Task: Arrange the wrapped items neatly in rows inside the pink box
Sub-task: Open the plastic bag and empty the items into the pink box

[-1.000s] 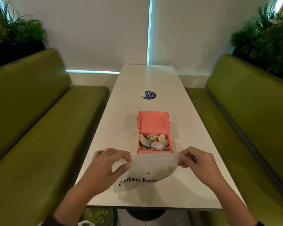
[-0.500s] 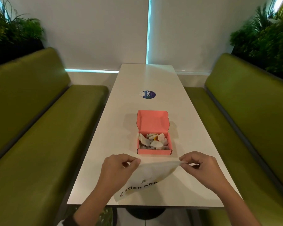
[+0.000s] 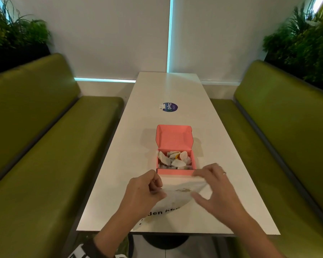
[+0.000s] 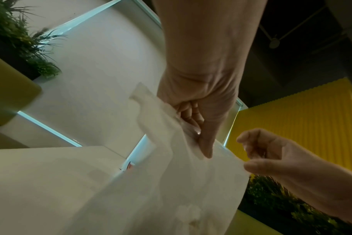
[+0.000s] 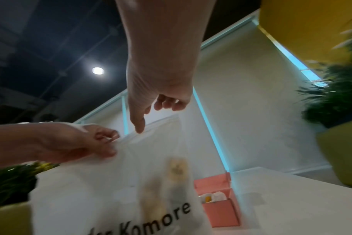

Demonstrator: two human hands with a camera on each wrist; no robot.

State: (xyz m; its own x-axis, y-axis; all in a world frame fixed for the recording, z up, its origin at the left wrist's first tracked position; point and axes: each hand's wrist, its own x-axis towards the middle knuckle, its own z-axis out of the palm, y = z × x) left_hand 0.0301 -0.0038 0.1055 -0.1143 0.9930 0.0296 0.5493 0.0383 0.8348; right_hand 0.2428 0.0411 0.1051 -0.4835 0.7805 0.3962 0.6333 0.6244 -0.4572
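The pink box (image 3: 175,171) stands open mid-table with its lid (image 3: 173,139) raised at the back. Several white wrapped items (image 3: 173,160) lie jumbled inside it. Just in front of the box is a white translucent plastic bag (image 3: 179,192) with black lettering; yellowish items (image 5: 177,168) show through it. My left hand (image 3: 157,185) pinches the bag's top edge between thumb and curled fingers (image 4: 197,130). My right hand (image 3: 195,185) hovers at the bag's mouth, thumb and fingers spread apart. Its thumb (image 5: 139,128) touches the bag's edge.
The long white table (image 3: 157,90) carries a round blue sticker (image 3: 170,107) beyond the box. Green upholstered benches (image 3: 45,146) (image 3: 287,136) run along both sides, with plants behind them. The table's near edge lies just under my forearms.
Both hands moved closer together and forward toward the box, carrying the bag's top edge with them. My right hand gave up its pinch on the bag's corner and spread its fingers.
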